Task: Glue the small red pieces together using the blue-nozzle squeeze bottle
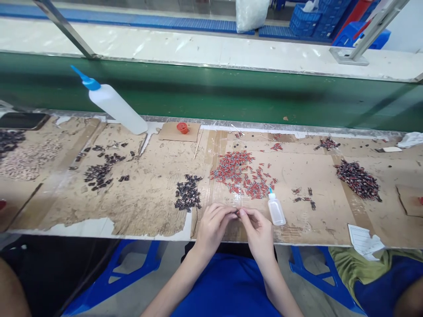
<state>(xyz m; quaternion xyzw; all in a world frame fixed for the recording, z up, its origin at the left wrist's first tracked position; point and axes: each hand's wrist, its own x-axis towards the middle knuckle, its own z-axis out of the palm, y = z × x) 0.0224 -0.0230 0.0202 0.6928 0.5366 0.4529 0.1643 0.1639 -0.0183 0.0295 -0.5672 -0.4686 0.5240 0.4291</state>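
My left hand [212, 223] and my right hand [259, 226] meet at the table's near edge, fingertips pinched together on a tiny dark-and-red part [238, 213]. The fingers cover most of it. Just beyond them lies a loose pile of small red pieces with metallic ends [236, 169]. Left of my left hand is a heap of small black pieces [187, 192]. A small clear squeeze bottle with a blue tip [276, 210] lies beside my right hand. Several joined dark-and-red pieces [306, 199] lie farther right.
A large white bottle with a blue nozzle [117, 108] leans at the green belt [198, 94]. A red cap [182, 127] sits on cardboard near a thin stick [198, 144]. A dark-and-red pile [358, 180] and torn paper [365, 242] lie right. People sit on both sides.
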